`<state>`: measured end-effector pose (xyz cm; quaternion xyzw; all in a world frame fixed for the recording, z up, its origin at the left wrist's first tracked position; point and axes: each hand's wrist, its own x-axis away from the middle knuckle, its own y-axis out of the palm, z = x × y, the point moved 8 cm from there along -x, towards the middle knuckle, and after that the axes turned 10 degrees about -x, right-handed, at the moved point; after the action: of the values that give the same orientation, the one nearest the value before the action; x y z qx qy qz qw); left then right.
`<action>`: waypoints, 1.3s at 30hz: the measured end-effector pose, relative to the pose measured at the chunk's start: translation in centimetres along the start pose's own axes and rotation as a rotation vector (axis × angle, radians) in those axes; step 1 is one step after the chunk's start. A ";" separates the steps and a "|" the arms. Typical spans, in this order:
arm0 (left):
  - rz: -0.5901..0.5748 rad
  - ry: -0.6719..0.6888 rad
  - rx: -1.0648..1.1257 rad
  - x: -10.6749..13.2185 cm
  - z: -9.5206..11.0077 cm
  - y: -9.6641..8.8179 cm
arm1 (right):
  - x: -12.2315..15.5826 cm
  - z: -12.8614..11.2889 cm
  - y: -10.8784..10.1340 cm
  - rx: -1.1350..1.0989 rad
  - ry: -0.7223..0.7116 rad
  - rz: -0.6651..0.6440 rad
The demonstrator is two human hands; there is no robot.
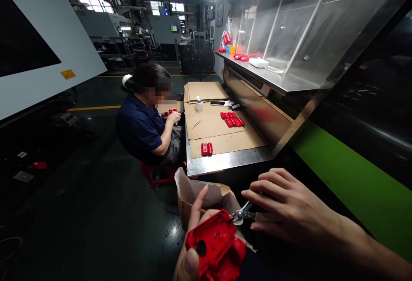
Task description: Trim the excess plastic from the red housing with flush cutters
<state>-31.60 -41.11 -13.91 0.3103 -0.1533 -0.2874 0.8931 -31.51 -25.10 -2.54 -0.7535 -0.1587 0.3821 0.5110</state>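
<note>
Just below the metal-edged table (225,161), a paper sack (185,214) gapes open, its pale lining showing, its contents mostly hidden behind the hands. On the cardboard (212,127) stands a small white bottle (199,105); what it holds cannot be told. The red housing (215,244) is in the left hand (190,260), in front of the sack, pinched between thumb and fingers, with one finger raised free. Its hollow side faces up: glossy red plastic with a raised rim, small moulded ribs, a round black spot near the thumb and a rounded bulge opposite. The right hand (289,203) grips metal pliers (246,213) between thumb and fingers, the tips at the housing's corner; whether they nip anything is unclear. A cluster of red parts (232,119) and a nearer pair (207,149) lie on the cardboard.
</note>
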 end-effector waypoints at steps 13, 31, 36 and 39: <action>-0.015 -0.023 -0.127 -0.4 -1.2 -1.1 | 0.0 -0.5 0.7 0.062 -0.069 -0.032; 0.000 0.026 -0.257 -1.0 -0.6 -1.3 | -1.6 -1.8 0.9 0.155 -0.132 -0.109; -0.008 0.026 -0.324 -1.1 -0.5 -1.2 | -1.9 -1.8 1.1 0.189 -0.147 -0.162; 0.005 0.005 -0.308 -1.2 -0.3 -1.0 | -2.1 -1.9 1.1 0.213 -0.160 -0.194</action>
<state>-32.86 -40.87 -14.91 0.1700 -0.1059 -0.3044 0.9313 -31.63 -28.13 -2.35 -0.6433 -0.2296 0.4046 0.6080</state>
